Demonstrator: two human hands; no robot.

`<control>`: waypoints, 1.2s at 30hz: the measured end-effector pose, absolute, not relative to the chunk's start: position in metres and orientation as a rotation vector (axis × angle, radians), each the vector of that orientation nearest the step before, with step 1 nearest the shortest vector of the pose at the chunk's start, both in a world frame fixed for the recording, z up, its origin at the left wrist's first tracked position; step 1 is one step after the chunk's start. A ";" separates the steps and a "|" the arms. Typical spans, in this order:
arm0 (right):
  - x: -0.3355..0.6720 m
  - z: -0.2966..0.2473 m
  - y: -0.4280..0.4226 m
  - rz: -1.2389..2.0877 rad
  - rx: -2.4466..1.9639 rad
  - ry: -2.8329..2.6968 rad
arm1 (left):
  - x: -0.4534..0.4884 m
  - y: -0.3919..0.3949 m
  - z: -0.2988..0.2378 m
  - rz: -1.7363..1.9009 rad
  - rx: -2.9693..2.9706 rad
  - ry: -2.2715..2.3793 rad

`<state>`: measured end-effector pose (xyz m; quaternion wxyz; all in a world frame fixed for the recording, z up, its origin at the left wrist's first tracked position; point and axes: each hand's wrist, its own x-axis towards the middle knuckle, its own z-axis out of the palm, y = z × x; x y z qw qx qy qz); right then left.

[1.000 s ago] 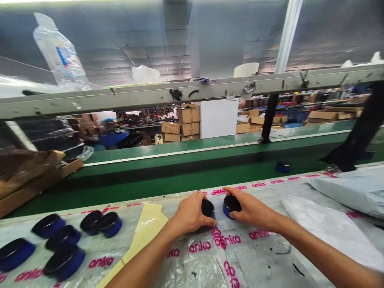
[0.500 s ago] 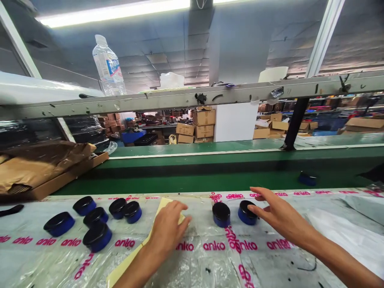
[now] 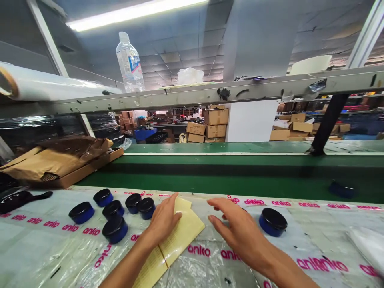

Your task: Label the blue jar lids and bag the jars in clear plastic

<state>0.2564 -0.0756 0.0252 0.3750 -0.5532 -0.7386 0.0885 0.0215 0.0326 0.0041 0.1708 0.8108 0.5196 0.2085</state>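
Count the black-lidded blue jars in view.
8: six jars left of the left hand, one right of the right hand, one on the green conveyor belt; another may be hidden behind the right hand.

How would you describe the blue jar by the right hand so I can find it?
Find the long green conveyor belt, then the table in front of it, covered in plastic with pink "anko" words. Just right of the person's right hand stands a round blue jar with a black lid, away from the group of jars on the left.

Left hand [image 3: 163, 221], right hand [image 3: 240, 230]: bare, slim fingers, short nails. Left forearm [image 3: 127, 266], right forearm [image 3: 285, 269]: bare to bottom frame edge, no markings visible.
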 end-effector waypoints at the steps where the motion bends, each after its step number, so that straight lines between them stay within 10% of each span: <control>1: 0.252 0.025 -0.069 0.245 -1.430 -1.891 | 0.021 0.035 0.002 0.616 2.274 1.455; 36: 0.200 -0.030 0.009 0.449 -1.403 -1.661 | 0.021 0.053 -0.019 0.907 1.437 0.996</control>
